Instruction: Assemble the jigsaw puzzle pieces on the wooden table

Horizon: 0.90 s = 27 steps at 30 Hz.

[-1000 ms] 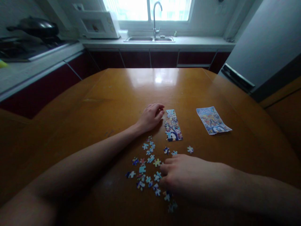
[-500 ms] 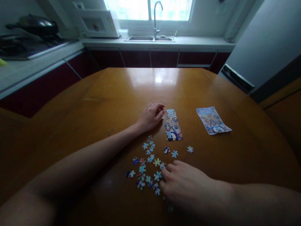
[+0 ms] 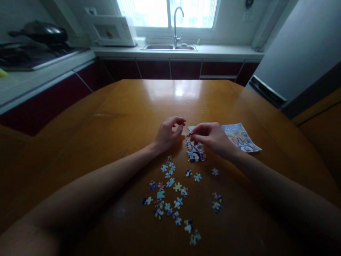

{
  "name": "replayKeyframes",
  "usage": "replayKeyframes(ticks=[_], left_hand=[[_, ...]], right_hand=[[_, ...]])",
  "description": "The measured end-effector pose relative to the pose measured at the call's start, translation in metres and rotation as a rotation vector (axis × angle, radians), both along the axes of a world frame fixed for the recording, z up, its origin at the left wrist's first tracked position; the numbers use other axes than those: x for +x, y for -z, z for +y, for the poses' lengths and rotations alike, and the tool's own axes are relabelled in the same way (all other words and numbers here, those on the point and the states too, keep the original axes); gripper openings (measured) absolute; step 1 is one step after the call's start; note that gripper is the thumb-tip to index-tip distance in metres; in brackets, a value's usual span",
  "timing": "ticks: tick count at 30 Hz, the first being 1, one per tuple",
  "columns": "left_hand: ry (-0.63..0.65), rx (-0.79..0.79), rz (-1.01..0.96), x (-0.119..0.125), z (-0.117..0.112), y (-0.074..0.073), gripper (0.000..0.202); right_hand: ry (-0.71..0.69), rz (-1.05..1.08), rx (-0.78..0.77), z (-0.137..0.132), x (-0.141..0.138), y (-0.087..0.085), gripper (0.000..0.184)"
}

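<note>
A partly joined jigsaw puzzle (image 3: 195, 155) lies flat on the wooden table, its left edge uneven with tabs. My right hand (image 3: 211, 137) is over its upper part, thumb and fingers pinched on a small puzzle piece (image 3: 189, 135) at the puzzle's left edge. Just left of the puzzle, my left hand (image 3: 170, 132) rests on its side, fingers curved and apart from the thumb, with nothing in it. Loose puzzle pieces (image 3: 178, 202) are scattered nearer to me, mostly between my forearms. My right hand hides part of the puzzle.
To the right of the puzzle lies a creased picture sheet (image 3: 241, 138). The wooden table (image 3: 112, 103) has a rounded far edge. Beyond it are a counter with a sink (image 3: 160, 47), a faucet (image 3: 175, 26), a stove with a black pan (image 3: 44, 32), and a fridge (image 3: 293, 53).
My right hand has moved from the loose pieces up to the puzzle, carrying a piece. More loose pieces show where it was. My left hand's fingers have lifted and parted from the thumb.
</note>
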<state>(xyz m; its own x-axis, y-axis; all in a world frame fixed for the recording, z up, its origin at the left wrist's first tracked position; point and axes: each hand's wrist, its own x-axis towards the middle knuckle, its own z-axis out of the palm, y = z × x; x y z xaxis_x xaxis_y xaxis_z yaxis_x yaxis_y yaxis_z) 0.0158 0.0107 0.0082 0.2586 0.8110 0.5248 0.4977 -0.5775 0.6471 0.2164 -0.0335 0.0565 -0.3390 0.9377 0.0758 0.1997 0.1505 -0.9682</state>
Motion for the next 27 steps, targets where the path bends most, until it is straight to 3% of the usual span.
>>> replayKeyframes(ticks=[2, 5, 11, 15, 18, 22, 27], left_hand=[[0.038, 0.057, 0.004, 0.000, -0.004, -0.004, 0.013], [0.105, 0.131, 0.042, 0.000, -0.009, -0.008, 0.010], [0.174, 0.229, 0.061, 0.002, -0.011, -0.010, 0.013], [0.178, 0.202, 0.070, 0.002, -0.012, -0.011, 0.011], [0.172, 0.169, 0.075, 0.000, -0.009, -0.009, 0.011], [0.194, 0.101, 0.126, -0.002, -0.002, -0.003, 0.010], [0.216, 0.015, 0.179, -0.005, 0.001, 0.000, 0.010]], right_hand=[[0.139, 0.110, -0.102, 0.013, 0.004, 0.018, 0.014], [0.193, 0.175, -0.183, 0.018, 0.008, 0.032, 0.020], [0.133, 0.152, -0.187, 0.011, 0.005, 0.027, 0.023], [0.110, 0.081, -0.164, 0.008, 0.003, 0.021, 0.025], [0.127, 0.017, -0.100, 0.011, 0.006, 0.023, 0.029], [0.221, -0.140, 0.125, 0.019, 0.013, 0.032, 0.034], [0.213, -0.321, 0.297, 0.023, 0.019, 0.043, 0.021]])
